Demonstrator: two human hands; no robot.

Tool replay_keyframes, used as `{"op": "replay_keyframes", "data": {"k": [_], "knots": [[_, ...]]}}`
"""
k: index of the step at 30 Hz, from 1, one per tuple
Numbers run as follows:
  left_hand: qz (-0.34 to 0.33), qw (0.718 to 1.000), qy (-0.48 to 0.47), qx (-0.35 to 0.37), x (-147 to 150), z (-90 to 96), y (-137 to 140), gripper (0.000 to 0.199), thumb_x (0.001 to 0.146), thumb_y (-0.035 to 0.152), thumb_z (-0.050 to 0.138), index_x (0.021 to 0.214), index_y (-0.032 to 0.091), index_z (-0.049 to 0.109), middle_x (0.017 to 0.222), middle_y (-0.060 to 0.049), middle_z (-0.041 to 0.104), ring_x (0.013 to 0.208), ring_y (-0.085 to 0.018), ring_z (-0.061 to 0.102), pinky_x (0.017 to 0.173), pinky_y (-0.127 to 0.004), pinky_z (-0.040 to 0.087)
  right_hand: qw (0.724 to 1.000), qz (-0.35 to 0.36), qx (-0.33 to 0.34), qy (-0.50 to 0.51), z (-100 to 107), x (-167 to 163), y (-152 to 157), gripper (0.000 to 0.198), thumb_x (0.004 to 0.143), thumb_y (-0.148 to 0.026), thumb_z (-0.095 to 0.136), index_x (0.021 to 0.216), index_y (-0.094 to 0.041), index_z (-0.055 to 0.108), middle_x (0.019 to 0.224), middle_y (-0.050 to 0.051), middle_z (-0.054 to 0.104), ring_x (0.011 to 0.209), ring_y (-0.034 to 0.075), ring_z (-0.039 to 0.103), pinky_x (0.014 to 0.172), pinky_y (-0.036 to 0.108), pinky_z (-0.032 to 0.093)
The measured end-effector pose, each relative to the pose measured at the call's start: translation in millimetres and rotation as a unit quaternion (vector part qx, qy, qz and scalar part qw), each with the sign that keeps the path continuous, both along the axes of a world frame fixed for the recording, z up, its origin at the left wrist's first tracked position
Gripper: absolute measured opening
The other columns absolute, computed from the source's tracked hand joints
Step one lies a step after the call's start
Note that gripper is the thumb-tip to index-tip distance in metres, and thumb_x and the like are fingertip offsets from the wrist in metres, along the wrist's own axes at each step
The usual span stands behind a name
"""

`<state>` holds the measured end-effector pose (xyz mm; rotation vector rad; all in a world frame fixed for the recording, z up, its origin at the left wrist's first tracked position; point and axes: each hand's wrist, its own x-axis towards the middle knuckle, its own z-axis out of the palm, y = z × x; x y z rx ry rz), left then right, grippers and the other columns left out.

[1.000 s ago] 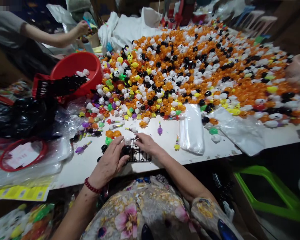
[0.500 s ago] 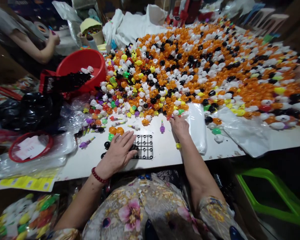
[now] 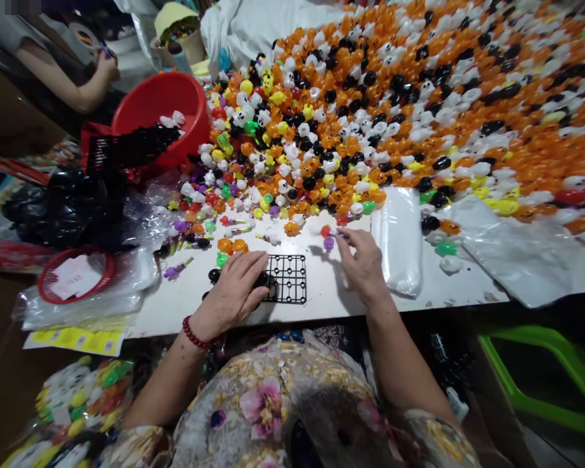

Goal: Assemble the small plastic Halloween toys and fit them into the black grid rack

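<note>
My left hand [image 3: 234,291], wearing a dark red bead bracelet, lies flat with fingers stretched over the left part of a black plastic grid [image 3: 292,278]. Around that hand are black round pieces [image 3: 214,275], two orange ones [image 3: 233,246] and a green one [image 3: 222,259]. My right hand [image 3: 363,263] is closed in a pinch on a small red plastic toy [image 3: 325,232], slightly blurred, above the table. Just below the red toy shows a purple piece [image 3: 328,244]; whether they touch I cannot tell.
A large heap of orange, white and black toys [image 3: 370,123] covers the table's back. Clear plastic bags [image 3: 402,247] lie right of my right hand. At left stand a red tub [image 3: 195,123], a red basket [image 3: 108,286] and a black bag [image 3: 63,208]. Another person's arm [image 3: 78,84] shows top left.
My right hand has drawn back from the heap's edge towards me, now with the red toy pinched in it. My left hand stays on the grid. The camera view has tilted down somewhat.
</note>
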<state>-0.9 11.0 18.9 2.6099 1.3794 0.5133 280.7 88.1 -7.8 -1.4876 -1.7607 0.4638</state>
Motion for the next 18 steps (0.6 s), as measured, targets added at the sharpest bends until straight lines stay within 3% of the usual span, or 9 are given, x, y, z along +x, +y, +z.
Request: {"op": "replay_keyframes", "data": {"k": [4,11,15,18], "knots": [[0.008,1.0,-0.005,0.013,0,-0.4,0,0.052,0.1,0.033,0.035,0.15,0.02,0.03,0.14,-0.016,0.052,0.129,-0.028,0.048,0.111,-0.052,0.037,0.994,0.08,-0.019,0.077,5,-27,-12,0.023,0.093,-0.035,0.053,0.098,-0.02,0.069,0.095,0.009,0.069,0.089,0.023,0.061,0.08,0.037,0.051],[0.024,0.998,-0.024,0.043,2,-4.2,2,0.046,0.098,0.032,0.04,0.143,0.021,0.043,0.135,-0.015,0.056,0.125,-0.028,0.051,0.109,-0.052,0.041,0.981,0.087,-0.095,0.146,1,-44,-20,0.019,0.087,-0.039,0.058,0.083,-0.022,0.066,0.081,0.005,0.069,0.073,0.019,0.061,0.072,0.032,0.05],[0.023,0.999,-0.019,0.039,2,-1.4,6,0.041,0.099,0.032,0.039,0.135,0.017,0.05,0.131,-0.015,0.059,0.125,-0.027,0.052,0.112,-0.053,0.037,0.968,0.098,-0.128,0.194,6,-52,-9,0.024,0.085,-0.044,0.059,0.087,-0.02,0.066,0.079,0.003,0.068,0.07,0.017,0.06,0.069,0.03,0.05],[0.018,1.0,-0.01,0.014,2,3.8,9,0.039,0.1,0.034,0.036,0.13,0.015,0.053,0.129,-0.016,0.06,0.126,-0.026,0.052,0.116,-0.054,0.033,0.965,0.122,-0.109,0.203,10,-63,7,0.025,0.084,-0.045,0.061,0.086,-0.02,0.067,0.086,0.004,0.069,0.075,0.017,0.061,0.071,0.029,0.05]]}}
